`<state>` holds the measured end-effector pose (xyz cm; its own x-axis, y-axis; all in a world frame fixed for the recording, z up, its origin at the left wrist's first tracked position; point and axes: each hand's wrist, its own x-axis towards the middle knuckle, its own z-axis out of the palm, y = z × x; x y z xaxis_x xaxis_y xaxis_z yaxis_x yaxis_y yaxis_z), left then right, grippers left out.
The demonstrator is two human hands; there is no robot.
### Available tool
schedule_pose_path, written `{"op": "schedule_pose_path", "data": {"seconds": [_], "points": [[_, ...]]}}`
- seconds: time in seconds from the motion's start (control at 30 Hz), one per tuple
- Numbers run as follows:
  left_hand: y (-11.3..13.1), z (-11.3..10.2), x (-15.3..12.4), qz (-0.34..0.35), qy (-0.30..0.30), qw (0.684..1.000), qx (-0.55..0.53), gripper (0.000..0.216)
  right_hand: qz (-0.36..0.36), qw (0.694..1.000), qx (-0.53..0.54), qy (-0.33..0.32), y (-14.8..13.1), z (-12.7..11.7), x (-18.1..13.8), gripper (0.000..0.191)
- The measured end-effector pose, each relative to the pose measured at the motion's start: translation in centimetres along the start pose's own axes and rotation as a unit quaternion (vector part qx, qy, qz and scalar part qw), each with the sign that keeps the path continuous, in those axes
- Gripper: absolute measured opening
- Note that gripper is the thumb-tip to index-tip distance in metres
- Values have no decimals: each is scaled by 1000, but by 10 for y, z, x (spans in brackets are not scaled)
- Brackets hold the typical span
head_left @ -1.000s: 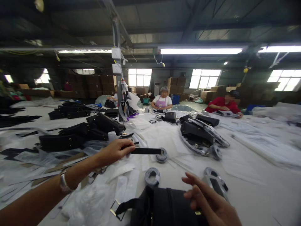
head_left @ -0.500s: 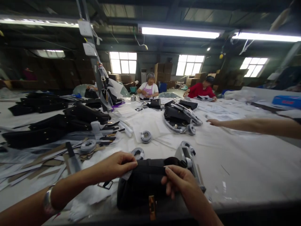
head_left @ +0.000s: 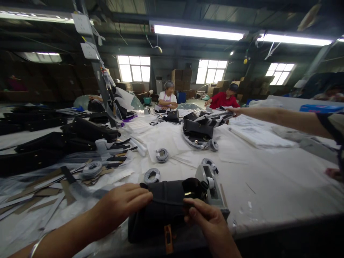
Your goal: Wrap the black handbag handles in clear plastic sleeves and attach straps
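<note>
A black handbag (head_left: 163, 195) with a gold-coloured clasp lies on the near edge of the table. My left hand (head_left: 123, 202) curls over its upper left side, fingers together and the thumb hidden. Between the thumb and fingers of my right hand (head_left: 205, 218) is the right end of the bag's flap edge. Just beyond that hand, a dark strap piece with a gold zip lies on the bag's top right. A grey tape dispenser (head_left: 212, 182) stands against the bag's right side. One wrapped grey coil (head_left: 152, 176) touches the table right behind the bag.
Black bags (head_left: 56, 143) are heaped on the left, above loose card strips (head_left: 40, 197). Ahead lies a bag with a wrapped strap (head_left: 198, 130). From the right, a co-worker's arm (head_left: 279, 116) reaches across the table. Two people (head_left: 224, 99) sit at the far side.
My left hand has gone from a pinch to lying over the bag's edge. The co-worker's arm has reached farther across and now grips a wrapped strap. The whole view has shifted slightly.
</note>
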<state>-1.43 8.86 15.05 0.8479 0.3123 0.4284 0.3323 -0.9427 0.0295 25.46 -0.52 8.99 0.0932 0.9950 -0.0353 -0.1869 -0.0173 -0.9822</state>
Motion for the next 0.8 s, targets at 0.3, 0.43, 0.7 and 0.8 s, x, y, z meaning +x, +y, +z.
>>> {"op": "schedule_pose_path", "data": {"seconds": [0.3, 0.43, 0.7, 0.8], "points": [[14, -1, -23, 149, 54, 968, 196, 36, 26, 998, -46, 25, 14, 7, -8, 39], [9, 3, -29, 158, 61, 967, 189, 34, 33, 996, -84, 28, 15, 11, -11, 33], [4, 11, -41, 167, 57, 965, 192, 30, 67, 996, -53, -2, 18, 17, -14, 38], [4, 11, -43, 152, 61, 970, 180, 26, 57, 997, -44, 1, 21, 16, -15, 39]]}}
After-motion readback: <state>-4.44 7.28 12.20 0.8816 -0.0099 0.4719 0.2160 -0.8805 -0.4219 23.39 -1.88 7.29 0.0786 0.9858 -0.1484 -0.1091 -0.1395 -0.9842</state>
